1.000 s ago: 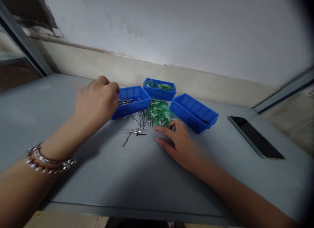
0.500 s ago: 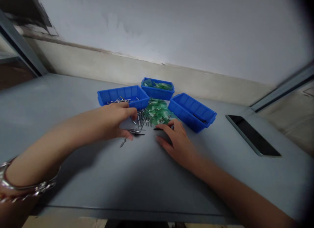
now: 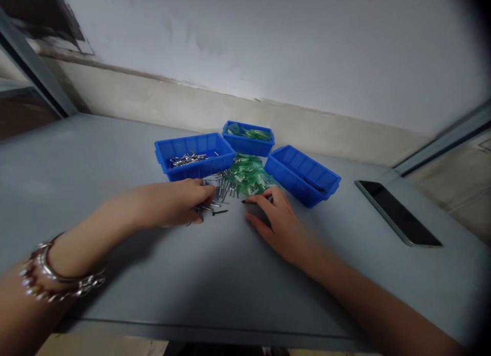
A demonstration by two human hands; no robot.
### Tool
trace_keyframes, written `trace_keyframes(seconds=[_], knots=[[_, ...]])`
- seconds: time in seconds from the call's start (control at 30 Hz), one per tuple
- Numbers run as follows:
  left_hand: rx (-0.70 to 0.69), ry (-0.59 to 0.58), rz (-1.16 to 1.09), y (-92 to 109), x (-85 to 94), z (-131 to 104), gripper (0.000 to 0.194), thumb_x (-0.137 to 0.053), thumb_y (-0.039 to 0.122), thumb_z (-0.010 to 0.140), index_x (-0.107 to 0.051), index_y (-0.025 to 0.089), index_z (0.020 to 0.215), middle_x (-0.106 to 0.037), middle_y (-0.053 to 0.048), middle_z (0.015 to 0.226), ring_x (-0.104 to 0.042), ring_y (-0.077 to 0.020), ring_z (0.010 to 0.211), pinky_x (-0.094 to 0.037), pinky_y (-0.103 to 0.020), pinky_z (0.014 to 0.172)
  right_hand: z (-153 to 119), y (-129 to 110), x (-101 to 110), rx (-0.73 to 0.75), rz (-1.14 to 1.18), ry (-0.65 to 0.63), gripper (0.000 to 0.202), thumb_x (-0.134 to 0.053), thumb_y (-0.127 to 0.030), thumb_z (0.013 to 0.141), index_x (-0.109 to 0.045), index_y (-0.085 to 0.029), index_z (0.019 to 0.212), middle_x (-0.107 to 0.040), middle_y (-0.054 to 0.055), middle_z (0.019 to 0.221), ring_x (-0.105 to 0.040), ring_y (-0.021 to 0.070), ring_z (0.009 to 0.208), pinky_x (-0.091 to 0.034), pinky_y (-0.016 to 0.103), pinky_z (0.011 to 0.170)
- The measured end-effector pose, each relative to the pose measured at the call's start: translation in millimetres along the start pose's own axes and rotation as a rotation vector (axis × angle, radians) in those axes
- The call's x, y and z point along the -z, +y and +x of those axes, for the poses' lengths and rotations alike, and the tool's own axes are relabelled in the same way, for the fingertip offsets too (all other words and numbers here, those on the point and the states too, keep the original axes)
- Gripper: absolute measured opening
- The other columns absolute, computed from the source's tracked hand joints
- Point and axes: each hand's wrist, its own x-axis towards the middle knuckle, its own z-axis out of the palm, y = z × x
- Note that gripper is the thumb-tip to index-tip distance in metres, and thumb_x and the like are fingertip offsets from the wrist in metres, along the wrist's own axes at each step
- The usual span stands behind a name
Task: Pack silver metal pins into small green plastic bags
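My left hand (image 3: 184, 200) is curled down over loose silver rivets (image 3: 206, 208), which show between its fingertips and thumb. A dark screw (image 3: 220, 212) lies on the table just right of that thumb. My right hand (image 3: 278, 220) rests low on the table, its index finger against another dark screw (image 3: 248, 201) whose tip pokes out to the left. The thumb sits apart, below the index finger. Between and beyond both hands is a heap of silver rivets (image 3: 229, 187) beside green plastic packets (image 3: 247, 174).
A blue bin (image 3: 201, 169) at the left holds silver rivets. Behind the heap, a second bin (image 3: 249, 145) contains green packets. The right-hand bin (image 3: 303, 179) has dark pieces in it. A phone (image 3: 397, 213) lies at the right, and a wall (image 3: 261, 49) stands behind.
My left hand has come down and closed around the silver rivets; its fingers were spread wider before. My right hand has hardly moved. The view has shifted slightly.
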Motion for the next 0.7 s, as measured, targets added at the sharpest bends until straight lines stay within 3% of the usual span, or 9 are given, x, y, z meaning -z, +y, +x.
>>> trace_keyframes(seconds=[0.3,0.47,0.7], knots=[[-0.058,0.102,0.057,3.1,0.0,2.6,0.011,-0.046,0.012,0.076,-0.053,0.018,0.081,-0.060,-0.004,0.083,-0.056,-0.0165,0.071,-0.040,-0.026,0.060,-0.8,-3.0,3.8,-0.007,0.004,-0.007,0.023,-0.054,-0.024,0.091,-0.061,-0.020,0.113,-0.053,0.010,0.106,-0.054,0.0232,0.099,-0.050,0.043,0.090],[-0.104,0.154,0.067,5.0,-1.5,7.0,0.016,-0.047,0.009,0.079,-0.055,0.017,0.090,-0.060,-0.007,0.094,-0.058,-0.0176,0.082,-0.043,-0.027,0.072,0.1,-5.6,3.4,0.008,0.003,0.016,0.023,-0.055,-0.022,0.090,-0.060,-0.022,0.112,-0.053,0.009,0.105,-0.055,0.0243,0.100,-0.050,0.045,0.090],[-0.128,0.228,0.099,14.7,-0.6,9.7,0.026,-0.034,0.005,0.085,-0.057,0.014,0.094,-0.059,-0.010,0.099,-0.058,-0.0182,0.083,-0.045,-0.030,0.076,2.5,-9.7,4.9,0.008,0.008,-0.003,0.025,-0.054,-0.020,0.090,-0.060,-0.020,0.114,-0.053,0.010,0.106,-0.055,0.0235,0.100,-0.050,0.043,0.091]])
